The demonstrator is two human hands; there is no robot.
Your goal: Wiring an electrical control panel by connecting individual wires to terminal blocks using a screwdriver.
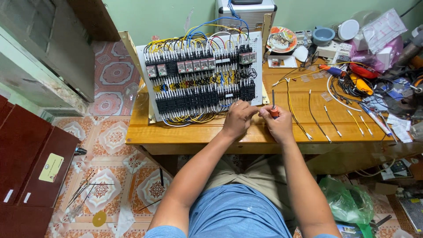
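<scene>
Two hands are held close together above the front edge of the wooden surface, just in front of the panel. The right hand is closed around a screwdriver; its orange handle is gripped by the fingers and its dark shaft points upright, away from the front edge. The left hand is curled, its fingertips brought up beside the right hand's; whether anything is pinched between them cannot be told.

The panel is propped at the left half of the surface, leaning back toward the far edge, and is packed with rows of black terminal blocks, small relays and yellow, blue, red and black wiring.

Several loose cut wires with white ends are laid out to the right of the hands, running toward the front edge. Toward the right edge a tangle of cables, an orange tool and pens are piled. At the far right corner a patterned plate, a blue bowl and bags are gathered. A green bag lies on the floor below the surface's right side.
</scene>
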